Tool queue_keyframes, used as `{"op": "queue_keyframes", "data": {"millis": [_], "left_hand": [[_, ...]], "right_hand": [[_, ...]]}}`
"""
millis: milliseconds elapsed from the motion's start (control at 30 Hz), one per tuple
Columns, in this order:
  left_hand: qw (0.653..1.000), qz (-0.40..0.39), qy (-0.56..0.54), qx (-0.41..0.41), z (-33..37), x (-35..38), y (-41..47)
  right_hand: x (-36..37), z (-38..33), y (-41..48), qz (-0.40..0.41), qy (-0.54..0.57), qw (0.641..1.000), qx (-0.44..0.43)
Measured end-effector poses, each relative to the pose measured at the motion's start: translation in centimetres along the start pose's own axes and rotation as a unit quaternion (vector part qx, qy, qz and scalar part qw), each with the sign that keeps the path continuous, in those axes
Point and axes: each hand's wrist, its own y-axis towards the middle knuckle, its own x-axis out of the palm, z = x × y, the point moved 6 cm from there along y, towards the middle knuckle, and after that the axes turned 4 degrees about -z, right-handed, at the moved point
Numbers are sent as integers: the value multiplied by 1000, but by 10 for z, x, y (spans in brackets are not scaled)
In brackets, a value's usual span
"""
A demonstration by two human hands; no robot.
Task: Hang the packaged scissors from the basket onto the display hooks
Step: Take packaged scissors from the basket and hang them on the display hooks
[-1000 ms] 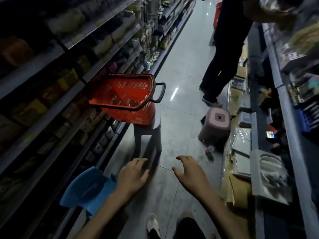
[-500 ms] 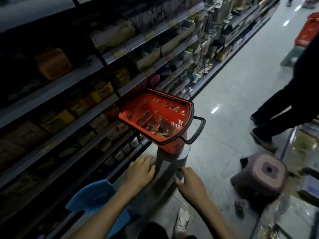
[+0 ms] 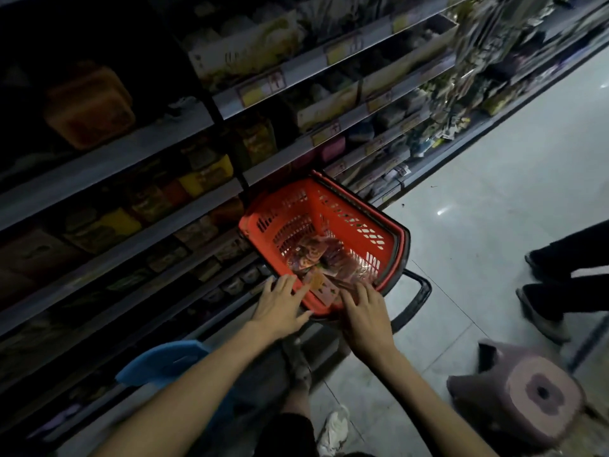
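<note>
A red plastic basket with a black handle stands on a grey stool beside the shelving, in the middle of the view. Several packaged scissors lie in its bottom, reddish and blurred. My left hand reaches over the basket's near left corner with fingers spread and holds nothing. My right hand hovers at the near rim, fingers spread, also holding nothing. Hanging packaged goods fill a display section farther along the shelves at the upper right; its hooks are too blurred to make out.
Dark shelves of boxed goods run along the left. A blue stool stands under my left arm, a pink-purple stool at the lower right. Another person's legs and shoes stand at the right on the pale floor.
My view has swung left and down toward the basket. Both hands have moved forward from in front of the stool up to the basket's near rim.
</note>
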Motion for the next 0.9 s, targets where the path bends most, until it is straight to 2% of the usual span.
{"op": "queue_keyframes", "data": {"millis": [167,300,567,800,900], "left_hand": [[999,-23,19,11,-34,6,44],[997,16,30,73,-51,10,73],[994,53,4,95,-52,23,96],[989,117,-8,91,-55,28,99],[981,164,-41,91,-56,30,99]], "right_hand": [[16,14,35,-15,-65,998,11],[25,16,54,-47,-88,995,16],[72,2,137,-214,-58,975,-21],[141,1,216,-307,-13,951,27],[165,2,238,-300,49,951,54]]}}
